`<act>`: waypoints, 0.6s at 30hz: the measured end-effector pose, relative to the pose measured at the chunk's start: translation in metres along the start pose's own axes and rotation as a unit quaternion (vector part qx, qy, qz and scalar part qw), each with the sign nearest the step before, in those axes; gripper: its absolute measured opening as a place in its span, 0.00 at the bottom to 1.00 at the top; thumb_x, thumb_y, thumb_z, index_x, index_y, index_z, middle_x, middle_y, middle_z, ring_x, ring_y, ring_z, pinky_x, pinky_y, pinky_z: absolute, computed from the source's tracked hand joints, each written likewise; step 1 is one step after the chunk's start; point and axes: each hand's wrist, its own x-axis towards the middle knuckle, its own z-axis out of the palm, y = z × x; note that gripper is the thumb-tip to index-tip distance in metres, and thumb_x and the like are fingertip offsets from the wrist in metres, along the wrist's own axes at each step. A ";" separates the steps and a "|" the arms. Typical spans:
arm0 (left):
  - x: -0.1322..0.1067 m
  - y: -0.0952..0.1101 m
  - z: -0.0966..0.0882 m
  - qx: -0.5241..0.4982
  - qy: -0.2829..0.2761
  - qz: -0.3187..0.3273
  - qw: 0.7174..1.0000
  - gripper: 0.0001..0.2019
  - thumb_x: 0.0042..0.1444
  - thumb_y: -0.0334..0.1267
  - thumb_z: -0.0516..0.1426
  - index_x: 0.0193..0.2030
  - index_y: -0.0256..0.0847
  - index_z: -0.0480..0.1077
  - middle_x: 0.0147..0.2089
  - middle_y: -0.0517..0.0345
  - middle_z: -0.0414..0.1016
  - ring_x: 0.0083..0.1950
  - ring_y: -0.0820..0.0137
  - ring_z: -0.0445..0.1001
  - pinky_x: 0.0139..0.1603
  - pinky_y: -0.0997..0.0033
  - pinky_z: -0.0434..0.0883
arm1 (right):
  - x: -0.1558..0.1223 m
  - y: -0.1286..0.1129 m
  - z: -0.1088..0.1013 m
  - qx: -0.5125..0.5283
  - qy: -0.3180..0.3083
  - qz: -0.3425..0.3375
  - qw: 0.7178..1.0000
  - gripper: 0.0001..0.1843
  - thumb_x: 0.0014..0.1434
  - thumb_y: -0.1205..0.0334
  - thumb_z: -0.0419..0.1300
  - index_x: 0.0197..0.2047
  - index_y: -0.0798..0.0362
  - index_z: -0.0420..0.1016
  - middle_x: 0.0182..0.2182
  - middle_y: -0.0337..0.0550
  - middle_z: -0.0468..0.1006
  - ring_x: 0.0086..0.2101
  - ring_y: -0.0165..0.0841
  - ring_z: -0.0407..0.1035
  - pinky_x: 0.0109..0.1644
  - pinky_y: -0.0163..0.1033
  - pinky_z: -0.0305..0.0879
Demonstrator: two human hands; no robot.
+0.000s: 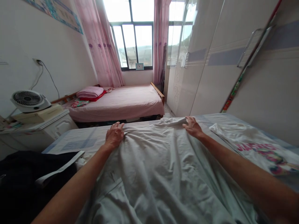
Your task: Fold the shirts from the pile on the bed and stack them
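A wrinkled pale white shirt (149, 168) lies spread across the near bed, its folds running from the far edge toward me. At its far left corner, my left hand (115, 135) has its fingers curled on the cloth, and creases pull away from them. My right hand (192, 126) is at the far right corner, fingers bent and closed on the fabric. The cloth looks stretched between both hands. Right of it lies a white T-shirt (254, 144) with a pink and colourful print. Dark clothing (28, 174) with a white strip is heaped at the left.
Beneath the clothes is a checked bedsheet (79, 140). Beyond stands a second bed (130, 99) with pink bedding (91, 92). A fan (29, 100) sits on a cabinet (63, 124) at the left. A tall glossy wardrobe (205, 62) lines the right side.
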 end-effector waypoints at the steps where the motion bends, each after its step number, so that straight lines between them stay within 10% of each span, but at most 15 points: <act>1: -0.013 0.003 -0.003 -0.022 -0.002 0.052 0.998 0.22 0.59 0.39 0.50 0.60 0.40 0.64 0.64 0.45 0.62 0.64 0.55 0.61 0.60 0.56 0.63 | -0.015 -0.002 -0.004 -0.002 0.000 -0.046 0.999 0.29 0.57 0.59 0.53 0.62 0.56 0.62 0.61 0.54 0.63 0.59 0.42 0.57 0.58 0.46 0.59; 7: -0.100 0.002 -0.018 -0.089 -0.137 0.225 0.961 0.24 0.62 0.50 0.47 0.63 0.47 0.63 0.68 0.53 0.57 0.69 0.60 0.53 0.66 0.55 0.55 | -0.099 0.012 -0.029 -0.059 -0.155 -0.216 0.962 0.25 0.62 0.52 0.48 0.61 0.47 0.64 0.63 0.47 0.61 0.62 0.41 0.53 0.63 0.52 0.50; 13: -0.144 -0.016 -0.055 -0.122 -0.132 0.175 0.968 0.25 0.63 0.52 0.43 0.57 0.41 0.68 0.63 0.49 0.65 0.61 0.63 0.66 0.61 0.62 0.64 | -0.134 0.049 -0.084 -0.076 -0.055 -0.094 0.991 0.23 0.63 0.54 0.46 0.54 0.57 0.70 0.54 0.55 0.71 0.55 0.41 0.64 0.56 0.45 0.59; 18: -0.193 -0.015 -0.083 -0.133 -0.151 0.276 0.940 0.30 0.52 0.55 0.57 0.61 0.49 0.64 0.64 0.53 0.64 0.62 0.58 0.65 0.60 0.62 0.65 | -0.191 0.064 -0.115 -0.071 -0.124 -0.022 0.990 0.22 0.60 0.46 0.48 0.32 0.53 0.76 0.35 0.48 0.77 0.40 0.39 0.70 0.46 0.41 0.63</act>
